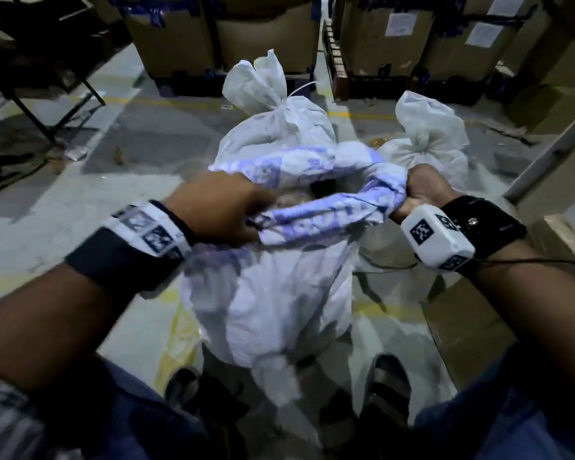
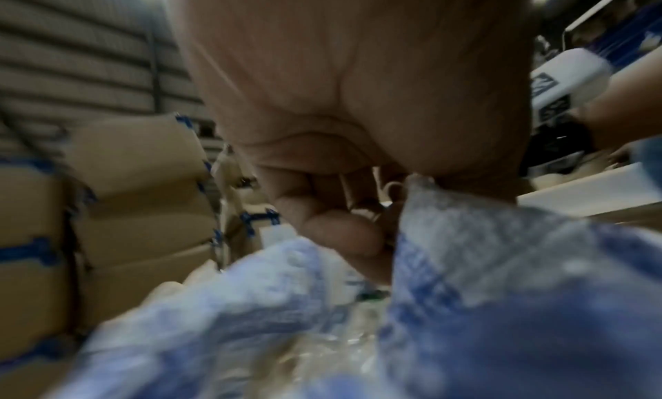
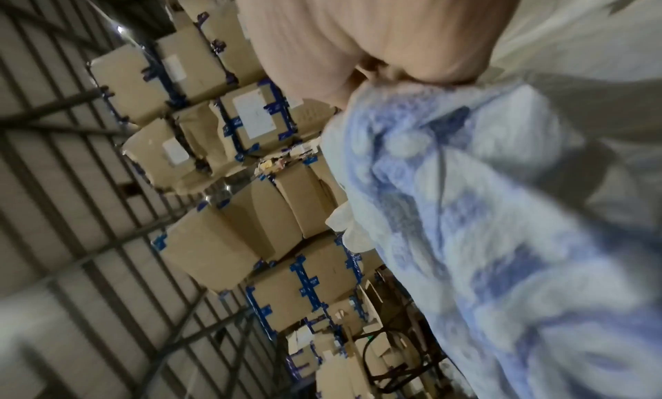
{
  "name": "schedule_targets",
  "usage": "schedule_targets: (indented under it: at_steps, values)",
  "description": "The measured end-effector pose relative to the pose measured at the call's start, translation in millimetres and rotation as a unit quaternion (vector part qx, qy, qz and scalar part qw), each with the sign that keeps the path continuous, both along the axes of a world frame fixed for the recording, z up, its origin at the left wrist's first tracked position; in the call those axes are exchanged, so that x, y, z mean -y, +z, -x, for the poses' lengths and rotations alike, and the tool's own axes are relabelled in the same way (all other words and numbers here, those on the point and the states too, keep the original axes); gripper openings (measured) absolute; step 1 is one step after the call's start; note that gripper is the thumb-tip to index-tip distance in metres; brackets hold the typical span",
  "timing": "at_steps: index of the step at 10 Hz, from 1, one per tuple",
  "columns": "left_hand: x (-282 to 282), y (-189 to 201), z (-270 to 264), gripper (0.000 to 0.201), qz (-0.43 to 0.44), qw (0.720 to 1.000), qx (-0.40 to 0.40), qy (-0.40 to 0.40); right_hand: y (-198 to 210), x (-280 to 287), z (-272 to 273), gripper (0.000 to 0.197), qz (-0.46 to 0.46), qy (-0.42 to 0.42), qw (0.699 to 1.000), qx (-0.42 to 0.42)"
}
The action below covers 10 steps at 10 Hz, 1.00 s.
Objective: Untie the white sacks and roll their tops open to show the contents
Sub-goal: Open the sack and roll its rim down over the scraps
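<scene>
A full white woven sack (image 1: 273, 303) with blue print stands on the floor between my feet. Its mouth (image 1: 316, 190) is bunched, with a small dark opening left at the middle. My left hand (image 1: 223, 207) grips the near rim of the mouth on its left side. My right hand (image 1: 419, 190) grips the gathered rim at the right end. In the left wrist view my curled fingers (image 2: 340, 235) pinch the blue-printed fabric (image 2: 483, 278), with clear plastic showing inside. In the right wrist view my right hand (image 3: 376, 37) clutches the twisted sack cloth (image 3: 465, 207).
Two tied white sacks (image 1: 273, 124) (image 1: 429, 141) stand just behind the one I hold. Stacked cardboard boxes with blue tape (image 1: 193, 38) line the back on pallets. A dark metal frame (image 1: 30, 78) stands at left, a flat carton (image 1: 462, 320) at right. My sandalled foot (image 1: 389, 390) is below.
</scene>
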<state>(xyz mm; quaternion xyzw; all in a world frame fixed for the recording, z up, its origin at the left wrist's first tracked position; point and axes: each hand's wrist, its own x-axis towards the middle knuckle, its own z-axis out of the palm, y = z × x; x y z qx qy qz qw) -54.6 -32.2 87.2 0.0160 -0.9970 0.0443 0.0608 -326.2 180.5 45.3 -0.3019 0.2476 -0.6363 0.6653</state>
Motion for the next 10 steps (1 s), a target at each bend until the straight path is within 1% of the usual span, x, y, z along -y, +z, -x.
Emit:
schedule_targets:
  at_steps: [1,2,3,4,5,6,7,8,9,10]
  values:
    - [45.8,16.1,-16.3,0.042,0.044,0.993,-0.090,0.064,-9.1,0.0,-4.4,0.031,0.067,0.005,0.997,0.032]
    - [55.2,7.2,-13.8,0.032,0.056,0.982,-0.136,0.119,12.1,20.4,-24.2,0.096,-0.288,-0.250,0.922,-0.073]
    - [43.9,-19.8,-4.4,0.028,0.066,0.980,-0.123,0.143,4.1,15.6,-33.2,0.048,-0.406,-0.336,0.724,-0.445]
    - [47.2,-27.1,-3.8,0.032,0.065,0.975,-0.143,0.157,5.0,1.3,-34.8,0.032,-0.367,-0.442,0.538,-0.617]
    - [49.2,-26.1,-3.5,0.032,0.054,0.976,-0.142,0.155,13.6,-4.0,-51.0,0.019,-0.304,-0.426,0.435,-0.733]
    - [39.1,-24.1,-0.1,0.033,0.032,0.983,-0.102,0.150,20.9,-3.7,-63.1,0.056,-0.342,-0.317,0.492,-0.735]
    - [31.5,-23.9,1.9,0.027,0.011,0.982,-0.090,0.165,21.3,-2.9,-67.2,0.062,-0.382,-0.261,0.516,-0.721]
    - [32.0,-24.3,3.7,0.028,0.009,0.981,-0.091,0.170,13.1,2.4,-64.1,0.041,-0.397,-0.292,0.548,-0.676]
    - [37.3,-26.4,3.9,0.026,0.017,0.979,-0.095,0.179,10.3,4.4,-54.1,0.017,-0.428,-0.354,0.749,-0.361]
    - [49.2,-30.4,-3.5,0.017,0.043,0.970,-0.130,0.203,15.2,-0.6,-43.6,0.015,-0.417,-0.309,0.850,-0.089]
